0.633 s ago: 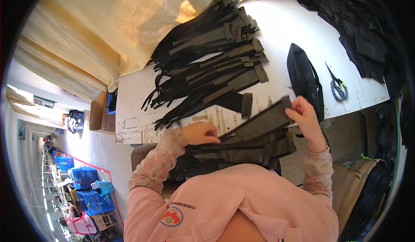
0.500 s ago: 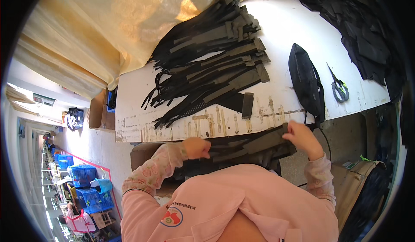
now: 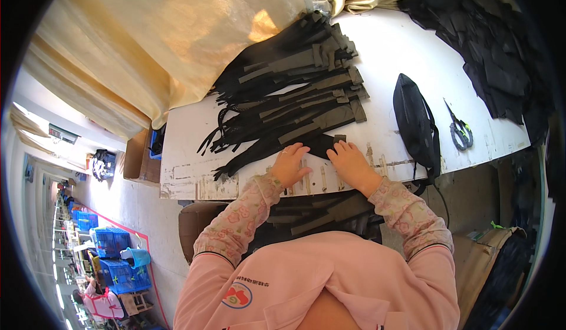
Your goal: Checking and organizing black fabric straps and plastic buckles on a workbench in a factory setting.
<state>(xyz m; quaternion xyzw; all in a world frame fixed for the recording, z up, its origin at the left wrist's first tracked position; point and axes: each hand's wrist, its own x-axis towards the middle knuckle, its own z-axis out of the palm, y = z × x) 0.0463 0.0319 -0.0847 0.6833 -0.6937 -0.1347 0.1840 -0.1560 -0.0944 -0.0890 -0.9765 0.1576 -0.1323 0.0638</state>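
Note:
My left hand lies palm down at the white table's near side, thumb apart, its fingertips on the nearest black mesh strap. Close to its right, my right hand rests with fingers spread over that strap's end, beside a small dark olive tab. The fingers of both look stretched out rather than closed; what lies under them is partly hidden. Beyond, a pile of similar black straps with olive-grey ends spreads over the table. More dark straps lie below the table edge, in front of my body.
A black elongated pouch and dark-handled scissors lie on the right of the white table. Black fabric pieces are heaped at the far right. A beige curtain hangs at the left; a cardboard box stands lower right.
Both hands have moved forward from the dark straps below the table edge onto the nearest strap on the table, and closer together. My right hand has let go of the strap end it pinched.

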